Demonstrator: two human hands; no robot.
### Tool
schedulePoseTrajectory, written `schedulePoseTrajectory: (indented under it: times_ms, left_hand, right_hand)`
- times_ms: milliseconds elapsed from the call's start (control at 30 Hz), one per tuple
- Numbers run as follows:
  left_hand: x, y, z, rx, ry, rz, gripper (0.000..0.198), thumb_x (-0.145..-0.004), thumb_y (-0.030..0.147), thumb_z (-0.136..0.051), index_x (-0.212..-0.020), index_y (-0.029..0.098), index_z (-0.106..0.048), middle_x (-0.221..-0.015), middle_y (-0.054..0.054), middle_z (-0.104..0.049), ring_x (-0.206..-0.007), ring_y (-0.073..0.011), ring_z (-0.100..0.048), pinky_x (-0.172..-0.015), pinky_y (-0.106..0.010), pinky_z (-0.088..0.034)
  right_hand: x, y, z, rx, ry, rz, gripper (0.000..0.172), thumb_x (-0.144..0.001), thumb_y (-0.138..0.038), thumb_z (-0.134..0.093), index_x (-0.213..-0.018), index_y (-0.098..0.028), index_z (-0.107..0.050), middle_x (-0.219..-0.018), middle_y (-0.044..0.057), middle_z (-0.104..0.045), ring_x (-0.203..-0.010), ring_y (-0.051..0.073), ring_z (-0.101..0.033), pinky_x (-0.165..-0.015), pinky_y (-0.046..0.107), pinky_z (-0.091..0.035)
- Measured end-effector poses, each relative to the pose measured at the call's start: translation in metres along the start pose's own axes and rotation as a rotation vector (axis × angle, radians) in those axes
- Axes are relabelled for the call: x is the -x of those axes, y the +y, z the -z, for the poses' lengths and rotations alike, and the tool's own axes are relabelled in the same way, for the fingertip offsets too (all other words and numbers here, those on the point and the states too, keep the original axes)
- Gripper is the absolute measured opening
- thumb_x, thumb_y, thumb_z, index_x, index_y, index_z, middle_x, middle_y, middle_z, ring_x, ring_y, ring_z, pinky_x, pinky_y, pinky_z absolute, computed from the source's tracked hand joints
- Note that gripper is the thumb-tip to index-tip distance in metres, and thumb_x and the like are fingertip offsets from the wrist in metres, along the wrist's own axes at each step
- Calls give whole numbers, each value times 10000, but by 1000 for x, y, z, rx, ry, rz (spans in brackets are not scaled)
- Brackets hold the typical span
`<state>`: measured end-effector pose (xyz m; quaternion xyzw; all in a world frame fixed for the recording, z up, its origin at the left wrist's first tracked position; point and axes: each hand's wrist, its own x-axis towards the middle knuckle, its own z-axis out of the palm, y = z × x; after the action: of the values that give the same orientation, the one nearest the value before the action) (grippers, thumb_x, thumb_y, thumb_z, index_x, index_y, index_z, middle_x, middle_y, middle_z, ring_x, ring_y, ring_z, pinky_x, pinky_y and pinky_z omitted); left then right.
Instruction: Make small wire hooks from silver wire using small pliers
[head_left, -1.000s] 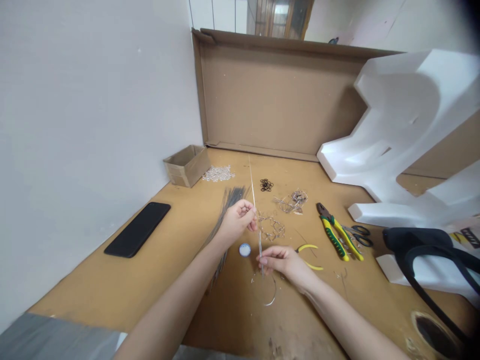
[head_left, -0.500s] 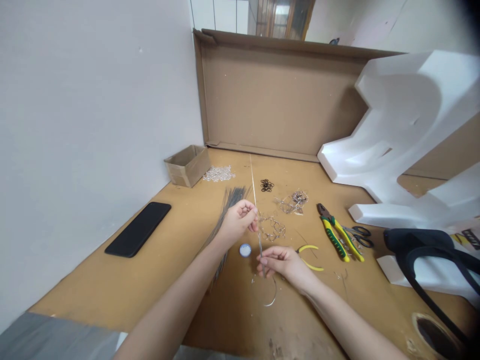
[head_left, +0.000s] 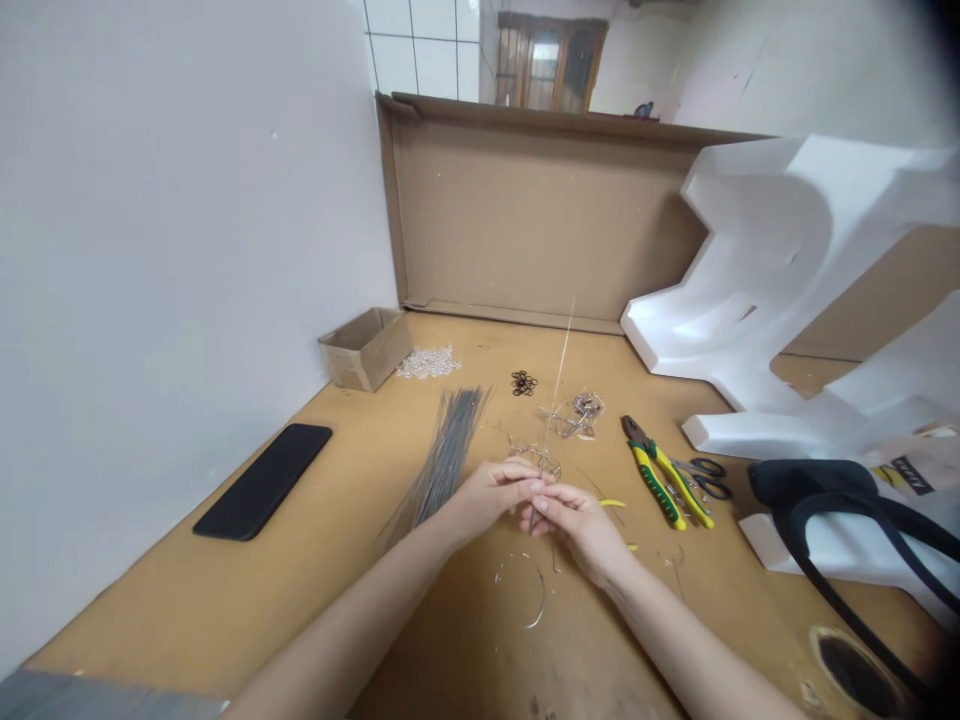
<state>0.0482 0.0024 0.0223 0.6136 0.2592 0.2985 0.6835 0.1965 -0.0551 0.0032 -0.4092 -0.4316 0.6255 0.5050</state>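
My left hand (head_left: pixel 502 493) and my right hand (head_left: pixel 568 520) meet over the middle of the table. Both are closed, thumbs and fingers pinching a thin, straight metal wire (head_left: pixel 556 385) that rises upward and tilts slightly right. Its lower end is partly hidden in my right fingers. Left of my hands lies a bundle of grey wires (head_left: pixel 450 450). Just behind my fingers are loose wire loops (head_left: pixel 553 465). Yellow-handled pliers (head_left: pixel 613 503) are mostly covered by my right hand. A curved piece of wire (head_left: pixel 538 600) rests on the table in front.
A black phone (head_left: pixel 262 482) lies left, below a small cardboard box (head_left: pixel 365 350) and clear beads (head_left: pixel 429 362). Black rings (head_left: pixel 523 383) and tangled wire (head_left: pixel 586 408) sit behind. Green-yellow pliers (head_left: pixel 660 475), scissors (head_left: pixel 709 475) and white foam (head_left: pixel 735 300) are on the right.
My hands have come together; the left moved down and right along the wire to touch the right. The wire's top now leans right. The blue-white round lid is now hidden. The view has tilted up slightly.
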Motion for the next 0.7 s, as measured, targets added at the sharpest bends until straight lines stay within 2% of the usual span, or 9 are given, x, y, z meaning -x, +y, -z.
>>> schedulePoseTrajectory:
  times_ms: [100,233,367,467,567,633,700]
  left_hand:
    - [1,-9,-1,74,4,18,268,-718,376,-618,-803,130,-680,-952,-56,-559,-507,-41,-512,-466,-188,-369]
    - [4,-15,0,119,42,39,258,-685,378,-647,-685,120,-652,-931,-47,-563,-495,-38,-496,-454,-183,-368]
    - [8,-11,2,90,68,-1,253,-701,381,-629,-657,132,-629,-785,-21,-584,-471,-61,-508,-479,-207,-399]
    - [10,-6,6,-49,108,21,254,-738,383,-587,-702,141,-654,-551,14,-550,-415,-49,-419,-415,-171,-322]
    - [9,-2,11,-71,139,42,275,-744,396,-569,-735,133,-652,-571,-6,-596,-395,-47,-399,-376,-163,-288]
    - [8,-2,12,-40,156,41,273,-726,397,-584,-716,130,-638,-667,-38,-642,-436,-60,-457,-384,-167,-326]
    - [7,-2,11,-27,161,39,264,-716,391,-593,-696,130,-630,-689,-42,-648,-461,-67,-485,-400,-169,-356]
  right_hand:
    - [0,-1,-2,-67,-50,-55,172,-713,-307,-679,-745,-138,-689,-715,45,-663,-613,116,-604,-557,219,-448]
    - [-1,3,-4,-82,-108,-124,188,-722,-305,-671,-795,-134,-695,-713,47,-654,-615,114,-599,-558,215,-445]
    - [-3,-1,2,98,-99,-140,224,-736,-347,-642,-809,-140,-685,-765,60,-666,-709,152,-615,-632,258,-467]
    - [-1,-19,20,479,-61,-90,306,-749,-371,-605,-973,-167,-649,-876,74,-678,-805,189,-615,-713,311,-469]
    - [9,-43,46,1137,-11,10,283,-755,-302,-563,-1006,-198,-640,-1012,85,-649,-870,213,-595,-794,339,-424]
    - [19,-53,60,1461,-85,-30,283,-738,-245,-535,-1001,-225,-637,-1008,71,-643,-883,222,-585,-782,330,-412]
    - [29,-54,66,1637,-197,-61,341,-700,-209,-536,-1032,-236,-610,-1020,61,-627,-908,219,-568,-768,306,-408]
